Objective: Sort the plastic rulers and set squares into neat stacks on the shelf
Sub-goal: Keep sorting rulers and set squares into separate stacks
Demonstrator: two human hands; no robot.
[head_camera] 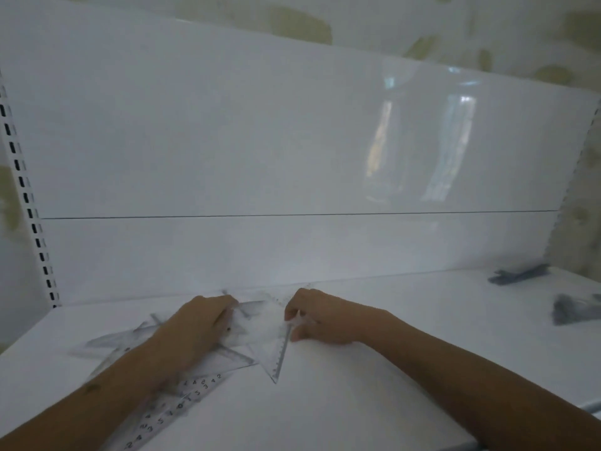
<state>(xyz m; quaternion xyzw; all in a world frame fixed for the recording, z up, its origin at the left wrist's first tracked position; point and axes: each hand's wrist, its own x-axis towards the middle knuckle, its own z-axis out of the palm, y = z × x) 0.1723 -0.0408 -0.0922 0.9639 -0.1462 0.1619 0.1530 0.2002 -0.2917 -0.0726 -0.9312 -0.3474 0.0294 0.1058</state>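
Ruler (169, 415) nearest, at 7 o'clock under the left forearm. Left hand (198, 323) presses flat on the jumbled pile (130, 340); right hand (312, 315) pinches a clear set square (276, 349). Sorting is early, I judge; next, lift it free toward a stack on the shelf (390, 369).

Shop: white slotted-upright shelving (357, 369).
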